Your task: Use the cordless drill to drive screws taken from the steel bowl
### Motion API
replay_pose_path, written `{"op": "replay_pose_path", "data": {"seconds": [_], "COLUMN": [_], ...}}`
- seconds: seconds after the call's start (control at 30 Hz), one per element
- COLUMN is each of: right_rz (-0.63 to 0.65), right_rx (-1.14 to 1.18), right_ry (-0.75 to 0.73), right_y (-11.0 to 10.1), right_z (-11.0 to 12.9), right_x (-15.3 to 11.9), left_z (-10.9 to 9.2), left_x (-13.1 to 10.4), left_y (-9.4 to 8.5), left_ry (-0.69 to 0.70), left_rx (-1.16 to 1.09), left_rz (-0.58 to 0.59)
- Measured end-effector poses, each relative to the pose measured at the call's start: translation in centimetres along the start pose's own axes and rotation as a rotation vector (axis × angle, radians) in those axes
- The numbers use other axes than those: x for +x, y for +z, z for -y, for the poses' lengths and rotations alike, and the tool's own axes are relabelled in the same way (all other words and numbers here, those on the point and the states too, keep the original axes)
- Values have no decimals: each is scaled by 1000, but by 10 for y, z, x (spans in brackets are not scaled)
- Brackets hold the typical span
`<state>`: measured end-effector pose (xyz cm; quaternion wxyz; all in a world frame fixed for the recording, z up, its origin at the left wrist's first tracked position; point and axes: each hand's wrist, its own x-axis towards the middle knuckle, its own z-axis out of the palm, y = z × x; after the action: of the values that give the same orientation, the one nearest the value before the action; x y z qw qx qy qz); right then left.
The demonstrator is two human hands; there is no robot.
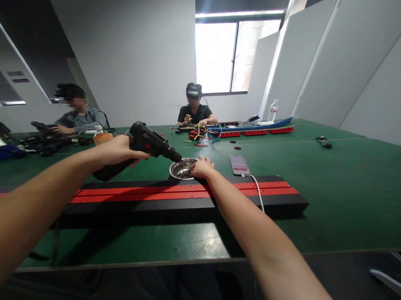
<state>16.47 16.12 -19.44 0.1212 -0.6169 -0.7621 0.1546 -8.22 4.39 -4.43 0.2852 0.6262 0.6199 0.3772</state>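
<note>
My left hand [121, 148] is wrapped round the handle of a black cordless drill [153, 140], whose bit points right and down over a metal bowl [172, 172]. Small dark screws [184, 173] lie inside that bowl. At the tip of the bit is my right hand [202, 167], its thumb and finger closed together at the bowl's right rim; what they pinch is too small to make out. Below both hands stretches a long black bar [170, 206] with red strips [150, 192] along its top.
A phone [239, 165] with a white cable [259, 194] lies behind the bar on the green table [354, 195]. Farther back are colored wires [217, 133], a blue bar [270, 125] and a plastic bottle [273, 110]. Two people sit across the table, one at the left [82, 113], one ahead [198, 111].
</note>
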Motion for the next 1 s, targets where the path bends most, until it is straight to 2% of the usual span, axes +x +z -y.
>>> {"op": "replay_pose_path", "data": {"seconds": [0.03,0.1,0.17,0.3,0.47,0.53,0.63,0.73,0.83,1.0], "right_rz": [2,-5,-18,-24,-23,-14,6,-15,-53,-186], "right_rx": [0,5,24,96,148,178,228,307,526,936], "right_ry": [9,29,47,88,109,108,80,59,96,186], "right_y": [1,2,2,1,-1,-2,-3,1,6,2], "right_z": [0,-1,-1,0,-2,-3,-7,-13,-18,-18], "right_x": [1,3,3,4,8,8,10,15,20,19], "left_z": [10,27,38,52,65,70,80,88,91,86], "left_x": [1,2,2,0,-8,-12,-17,-19,-21,-27], "left_y": [6,20,35,54,64,66,69,70,72,74], "left_ry": [-64,-235,-300,-373,-379,-375,-435,-459,-434,-435], "left_rx": [9,-225,-351,-563,-872,-955,-1001,-993,-963,-960], "left_rz": [28,-19,-22,-8,-21,13,94,82,80,118]}}
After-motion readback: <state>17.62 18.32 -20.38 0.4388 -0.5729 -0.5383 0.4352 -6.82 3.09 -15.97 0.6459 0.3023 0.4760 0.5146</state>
